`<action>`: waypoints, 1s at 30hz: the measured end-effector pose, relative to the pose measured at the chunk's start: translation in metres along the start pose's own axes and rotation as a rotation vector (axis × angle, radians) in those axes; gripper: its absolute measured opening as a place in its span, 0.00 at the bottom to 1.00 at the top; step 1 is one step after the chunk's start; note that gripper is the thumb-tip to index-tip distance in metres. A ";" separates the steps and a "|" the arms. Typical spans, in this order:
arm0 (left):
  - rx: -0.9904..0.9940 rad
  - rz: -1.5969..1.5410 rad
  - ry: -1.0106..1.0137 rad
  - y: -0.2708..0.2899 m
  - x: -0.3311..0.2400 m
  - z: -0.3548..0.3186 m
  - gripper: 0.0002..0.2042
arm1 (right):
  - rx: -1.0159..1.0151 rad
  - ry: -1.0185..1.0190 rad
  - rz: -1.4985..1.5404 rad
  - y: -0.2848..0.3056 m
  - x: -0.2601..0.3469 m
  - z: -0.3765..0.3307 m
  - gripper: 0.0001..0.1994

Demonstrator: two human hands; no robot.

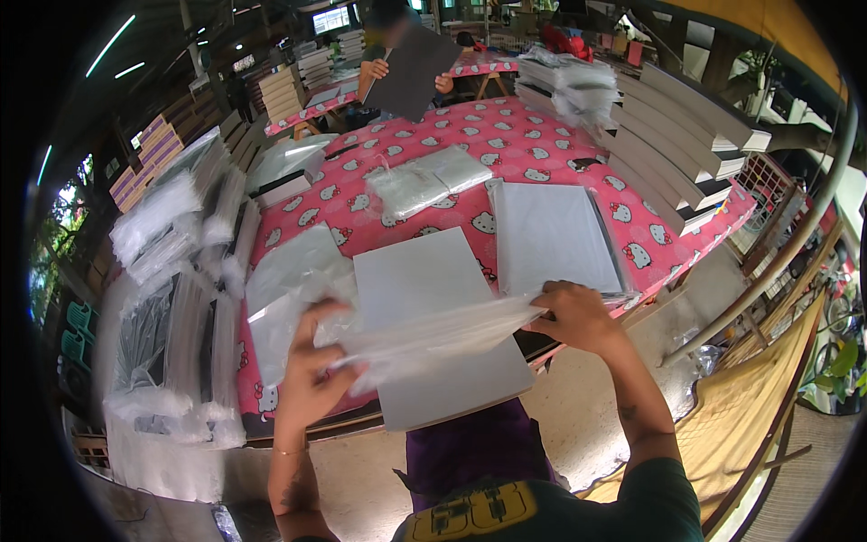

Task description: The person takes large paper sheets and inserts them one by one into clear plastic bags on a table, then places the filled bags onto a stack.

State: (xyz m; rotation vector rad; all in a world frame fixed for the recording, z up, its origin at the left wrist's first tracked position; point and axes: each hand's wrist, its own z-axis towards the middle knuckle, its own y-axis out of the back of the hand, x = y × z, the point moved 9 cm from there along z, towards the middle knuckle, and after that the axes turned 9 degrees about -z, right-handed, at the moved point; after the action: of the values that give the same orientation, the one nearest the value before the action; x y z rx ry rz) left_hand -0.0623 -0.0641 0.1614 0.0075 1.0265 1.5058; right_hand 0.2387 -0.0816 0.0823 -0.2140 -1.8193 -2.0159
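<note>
A clear plastic bag (442, 330), smeared by motion, stretches between my two hands above the table's near edge. My right hand (578, 314) pinches its right end. At its left end, my left hand (318, 366) has its fingers curved apart, close to or touching the plastic. Partly hidden below the bag lie a pale grey-white board (420, 271) and a similar panel (456, 388) that sticks out over the table edge toward me. Loose clear plastic (302, 289) lies left of the board. Right of it rests a stack of white panels in clear wrap (553, 230).
A pink patterned cloth (533, 149) covers the table. Folded clear bags (432, 181) lie mid-table. Wrapped stacks (167, 334) crowd the left side; thick board stacks (673, 149) stand at the right. Across the table, a person holds a dark panel (414, 74).
</note>
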 end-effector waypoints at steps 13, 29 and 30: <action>-0.229 -0.560 0.071 -0.023 0.028 -0.033 0.15 | 0.626 0.897 1.119 -0.063 0.050 -0.028 0.20; -0.098 -1.170 0.416 -0.026 0.066 -0.103 0.15 | 0.601 0.549 0.864 -0.069 0.040 -0.045 0.23; -0.403 -1.291 0.518 -0.011 0.047 -0.080 0.14 | 0.590 0.470 1.113 -0.074 0.025 -0.056 0.19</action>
State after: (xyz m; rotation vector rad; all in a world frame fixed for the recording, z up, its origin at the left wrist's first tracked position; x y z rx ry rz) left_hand -0.1091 -0.0738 0.0814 -1.1589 0.7902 0.4608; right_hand 0.1952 -0.1370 0.0168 -0.4067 -1.3911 -0.6641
